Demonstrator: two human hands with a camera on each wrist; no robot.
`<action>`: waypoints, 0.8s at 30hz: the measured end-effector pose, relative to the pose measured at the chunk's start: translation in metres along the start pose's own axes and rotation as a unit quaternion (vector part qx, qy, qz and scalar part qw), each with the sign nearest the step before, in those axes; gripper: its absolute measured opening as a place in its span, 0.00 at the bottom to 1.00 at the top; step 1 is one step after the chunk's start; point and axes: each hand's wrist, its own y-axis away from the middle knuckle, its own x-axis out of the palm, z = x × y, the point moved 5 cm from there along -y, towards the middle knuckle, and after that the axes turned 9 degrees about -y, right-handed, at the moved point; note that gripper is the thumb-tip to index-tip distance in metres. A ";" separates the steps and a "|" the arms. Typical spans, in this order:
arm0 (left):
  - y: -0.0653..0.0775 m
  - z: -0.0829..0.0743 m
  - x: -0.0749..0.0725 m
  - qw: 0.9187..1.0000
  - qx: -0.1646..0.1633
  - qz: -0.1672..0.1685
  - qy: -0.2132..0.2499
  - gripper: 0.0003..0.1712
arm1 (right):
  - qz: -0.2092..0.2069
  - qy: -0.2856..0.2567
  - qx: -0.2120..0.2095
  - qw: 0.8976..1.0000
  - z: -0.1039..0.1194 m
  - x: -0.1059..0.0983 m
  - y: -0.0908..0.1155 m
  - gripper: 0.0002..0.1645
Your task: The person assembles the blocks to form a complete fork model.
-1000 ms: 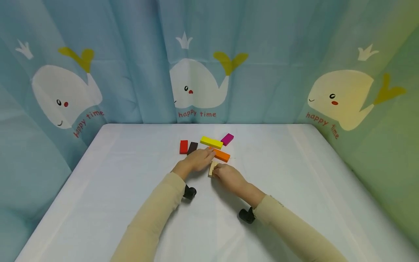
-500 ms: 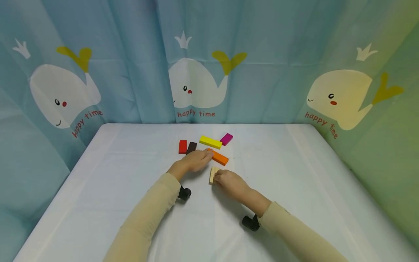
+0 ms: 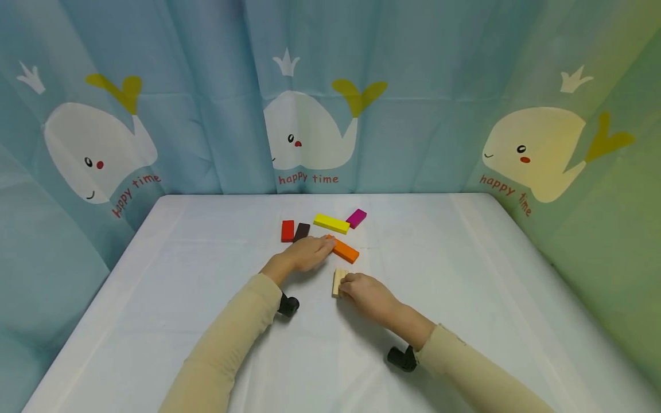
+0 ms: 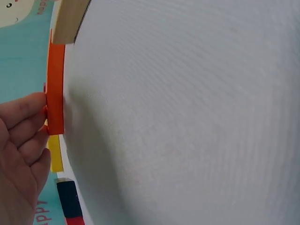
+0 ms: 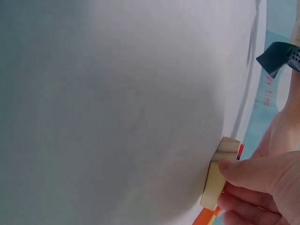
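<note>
In the right hand (image 3: 372, 295), thumb and fingers pinch the wood block (image 3: 338, 279); a seam leaves unclear whether it is one piece or two. It should be light, stiff and hard to damage, best held by its long sides. The left hand (image 3: 310, 253), fingers outstretched, touches one end of the orange block (image 3: 346, 251), whose smooth faces may slide easily. Beyond the left hand, flat-sided, lie the yellow block (image 3: 331, 223), purple block (image 3: 357, 218), dark block (image 3: 302, 231) and red block (image 3: 287, 231) on the white, faintly ribbed tabletop (image 3: 175, 281).
</note>
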 end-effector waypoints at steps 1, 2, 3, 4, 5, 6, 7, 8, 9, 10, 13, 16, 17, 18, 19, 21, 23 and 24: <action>0.000 -0.001 -0.001 1.000 -0.002 -0.001 -0.004 0.32 | 0.000 0.001 -0.002 1.000 0.000 0.000 0.001 0.04; 0.000 -0.002 -0.002 1.000 0.000 -0.002 -0.016 0.32 | 0.000 0.002 -0.005 1.000 0.000 0.000 0.002 0.04; -0.001 -0.004 -0.003 1.000 0.004 -0.004 -0.030 0.31 | 0.000 0.001 -0.006 1.000 0.000 0.001 0.003 0.04; -0.002 -0.006 -0.004 0.999 0.007 -0.008 -0.045 0.30 | -0.001 0.001 -0.009 1.000 0.000 0.001 0.004 0.04; -0.003 -0.009 -0.005 0.998 0.011 -0.014 -0.061 0.29 | -0.002 0.001 -0.011 1.000 0.000 0.001 0.005 0.04; -0.004 -0.013 -0.006 0.997 0.017 -0.020 -0.078 0.29 | -0.004 -0.001 -0.013 1.000 0.000 0.001 0.006 0.04; -0.005 -0.017 -0.006 0.995 0.023 -0.026 -0.093 0.28 | -0.006 -0.003 -0.015 1.000 0.000 0.001 0.006 0.04; -0.006 -0.021 -0.005 0.993 0.030 -0.032 -0.107 0.28 | -0.008 -0.005 -0.017 1.000 0.000 0.000 0.007 0.04; -0.007 -0.026 -0.004 0.992 0.033 -0.034 -0.115 0.27 | -0.010 -0.006 -0.018 1.000 0.000 0.000 0.008 0.03; -0.007 -0.030 -0.003 0.991 0.032 -0.034 -0.122 0.27 | -0.011 -0.006 -0.021 1.000 0.000 0.000 0.009 0.03; -0.006 -0.042 0.003 0.988 0.030 -0.021 -0.149 0.28 | -0.012 -0.003 -0.025 1.000 0.000 0.000 0.012 0.04; -0.005 -0.049 0.007 0.985 0.021 -0.010 -0.170 0.29 | -0.013 0.001 -0.029 0.999 0.001 0.000 0.015 0.05; -0.005 -0.050 0.008 0.985 0.018 -0.009 -0.173 0.29 | -0.014 0.000 -0.030 0.999 0.001 -0.001 0.015 0.05; -0.004 -0.051 0.008 0.985 0.016 -0.009 -0.172 0.29 | -0.016 -0.002 -0.031 0.999 0.001 -0.001 0.016 0.06; -0.004 -0.051 0.009 0.986 0.013 -0.009 -0.167 0.29 | -0.018 -0.003 -0.031 0.999 0.001 -0.001 0.016 0.06; -0.003 -0.051 0.009 0.987 0.015 -0.010 -0.158 0.28 | -0.019 -0.002 -0.031 0.999 0.002 -0.002 0.017 0.06; -0.003 -0.050 0.010 0.989 0.020 -0.008 -0.146 0.28 | -0.018 0.000 -0.029 0.999 0.002 -0.002 0.018 0.05; -0.002 -0.050 0.010 0.990 0.023 -0.008 -0.140 0.27 | -0.016 0.002 -0.028 0.999 0.002 -0.003 0.018 0.05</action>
